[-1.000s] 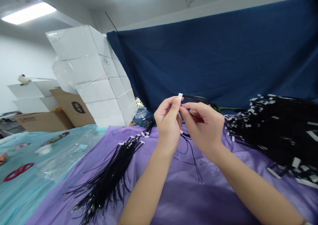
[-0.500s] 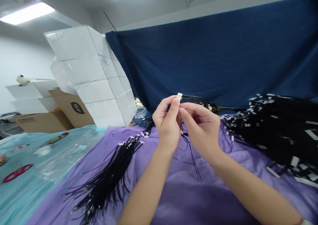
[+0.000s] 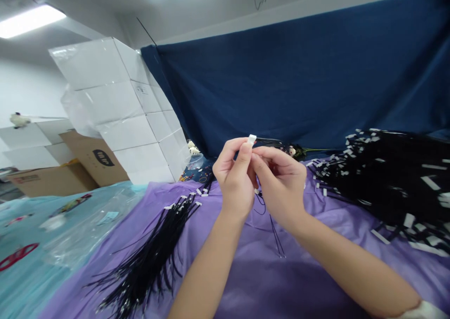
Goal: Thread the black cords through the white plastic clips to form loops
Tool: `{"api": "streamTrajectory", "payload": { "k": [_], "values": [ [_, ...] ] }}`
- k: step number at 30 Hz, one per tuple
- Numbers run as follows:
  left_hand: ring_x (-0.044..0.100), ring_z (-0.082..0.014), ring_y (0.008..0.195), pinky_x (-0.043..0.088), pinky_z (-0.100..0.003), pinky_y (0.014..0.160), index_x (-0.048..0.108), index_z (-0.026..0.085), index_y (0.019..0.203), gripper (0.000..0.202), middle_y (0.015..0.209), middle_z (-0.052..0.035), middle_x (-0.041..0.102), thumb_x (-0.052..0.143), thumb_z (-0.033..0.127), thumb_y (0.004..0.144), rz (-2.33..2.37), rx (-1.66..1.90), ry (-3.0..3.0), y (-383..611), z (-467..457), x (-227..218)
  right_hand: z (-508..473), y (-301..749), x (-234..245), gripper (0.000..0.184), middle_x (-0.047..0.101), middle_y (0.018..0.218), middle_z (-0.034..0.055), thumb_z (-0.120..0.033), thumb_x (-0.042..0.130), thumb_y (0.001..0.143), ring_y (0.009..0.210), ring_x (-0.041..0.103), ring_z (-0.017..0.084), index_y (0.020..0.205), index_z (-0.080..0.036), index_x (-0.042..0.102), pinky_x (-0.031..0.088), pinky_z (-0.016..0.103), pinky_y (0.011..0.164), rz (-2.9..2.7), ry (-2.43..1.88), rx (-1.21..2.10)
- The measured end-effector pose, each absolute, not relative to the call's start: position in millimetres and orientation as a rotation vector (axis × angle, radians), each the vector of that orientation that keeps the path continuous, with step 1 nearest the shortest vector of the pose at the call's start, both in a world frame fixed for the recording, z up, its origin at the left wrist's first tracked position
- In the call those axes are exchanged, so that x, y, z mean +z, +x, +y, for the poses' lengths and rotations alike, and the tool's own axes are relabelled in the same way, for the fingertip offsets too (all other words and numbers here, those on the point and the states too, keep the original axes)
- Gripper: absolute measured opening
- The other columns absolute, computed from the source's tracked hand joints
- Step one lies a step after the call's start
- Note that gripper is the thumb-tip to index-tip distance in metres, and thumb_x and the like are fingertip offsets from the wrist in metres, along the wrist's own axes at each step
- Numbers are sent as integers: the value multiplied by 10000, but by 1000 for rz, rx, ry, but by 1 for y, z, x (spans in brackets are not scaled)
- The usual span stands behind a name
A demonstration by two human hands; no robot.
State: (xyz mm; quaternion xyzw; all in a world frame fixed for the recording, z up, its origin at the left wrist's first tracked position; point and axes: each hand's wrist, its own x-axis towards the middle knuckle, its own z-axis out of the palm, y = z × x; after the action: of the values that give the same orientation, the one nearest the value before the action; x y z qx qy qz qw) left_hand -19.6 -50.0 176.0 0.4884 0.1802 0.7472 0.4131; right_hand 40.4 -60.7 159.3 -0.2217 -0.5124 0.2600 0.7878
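Observation:
My left hand pinches a small white paper tag between thumb and finger, its top edge standing above the thumb. Close against it, my right hand has its thumb and forefinger pressed together just below the tag; what lies between them is hidden. Thin black cords hang below the hands over the purple cloth. To the left lies a bundle of black cords with white tags at the far ends. A bigger heap of black tagged cords lies to the right.
Purple cloth covers the surface under my arms. Stacked white boxes and an open brown carton stand at the left back. Red-handled scissors and a clear plastic bag lie on turquoise cloth. A dark blue cloth hangs behind.
The view has shifted slightly, so the surroundings sit a little further left. Both hands keep their hold at nearly the same spot, fingers close together.

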Motion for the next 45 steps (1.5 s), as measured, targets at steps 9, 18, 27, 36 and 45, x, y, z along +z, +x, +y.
{"api": "streamTrajectory", "payload": {
  "k": [9, 18, 27, 36, 45],
  "values": [
    [307, -37, 272, 168, -196, 275, 695, 226, 776, 204, 402, 77, 423, 692, 428, 807, 536, 1840, 1194, -22, -45, 184, -53, 57, 164, 105, 517, 572, -57, -179, 640, 820, 488, 416, 61, 905, -180, 702, 367, 202, 472, -1333, -651, 127],
    [356, -16, 279, 167, -193, 266, 695, 211, 797, 180, 553, 62, 554, 693, 391, 811, 502, 1849, 1191, -23, -46, 184, -54, 67, 168, 95, 568, 573, -42, -225, 650, 827, 506, 480, 68, 743, -195, 684, 363, 210, 495, -1344, -761, -331],
    [368, -24, 290, 202, -189, 282, 695, 201, 817, 195, 511, 62, 527, 693, 395, 811, 540, 1865, 1210, -22, -43, 180, -49, 66, 168, 96, 513, 508, -60, -243, 659, 790, 448, 438, 60, 717, -194, 698, 338, 214, 467, -1285, -813, -185],
    [340, -37, 266, 198, -190, 289, 691, 198, 799, 198, 400, 80, 439, 670, 393, 833, 520, 1845, 1255, -22, -44, 179, -51, 68, 167, 110, 544, 517, -53, -253, 662, 784, 453, 452, 62, 706, -195, 712, 335, 213, 468, -1275, -863, -161],
    [340, -18, 277, 168, -191, 272, 685, 183, 795, 230, 533, 50, 554, 697, 413, 799, 574, 1795, 1180, -19, -42, 179, -47, 70, 166, 118, 541, 524, -47, -266, 641, 779, 465, 464, 77, 704, -193, 695, 326, 220, 477, -1301, -918, -188]
  ]
}}
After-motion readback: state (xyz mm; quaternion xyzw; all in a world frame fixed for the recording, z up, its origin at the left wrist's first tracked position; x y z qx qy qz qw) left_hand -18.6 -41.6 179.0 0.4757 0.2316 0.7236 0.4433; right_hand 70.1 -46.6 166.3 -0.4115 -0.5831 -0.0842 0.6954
